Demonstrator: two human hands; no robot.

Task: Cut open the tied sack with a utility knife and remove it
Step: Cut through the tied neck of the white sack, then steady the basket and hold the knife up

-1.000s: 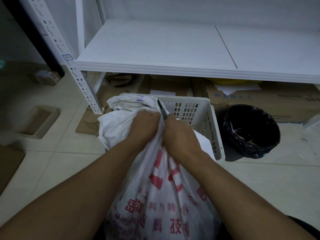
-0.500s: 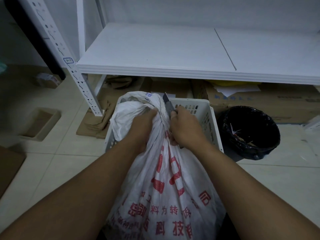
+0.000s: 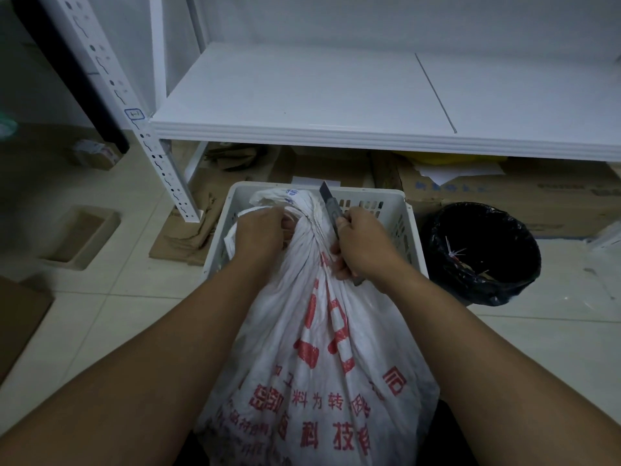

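looking down from the head view, the printed sack (image 3: 322, 348) stands upright at the near side of the white basket (image 3: 408, 227), its tied neck leaning over the basket's near rim. left hand (image 3: 260, 235) grips the bunched neck. right hand (image 3: 364, 245) fingers are clamped round the utility knife (image 3: 331, 206), whose long axis is tilted, blade pointing up toward the basket's far wall.

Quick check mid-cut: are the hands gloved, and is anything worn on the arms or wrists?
No gloves: the left hand and right hand are bare. The left forearm and right forearm are bare too, with no sleeve in view up to the frame's edge. No watch or band shows on either wrist, and no ring on the visible fingers.
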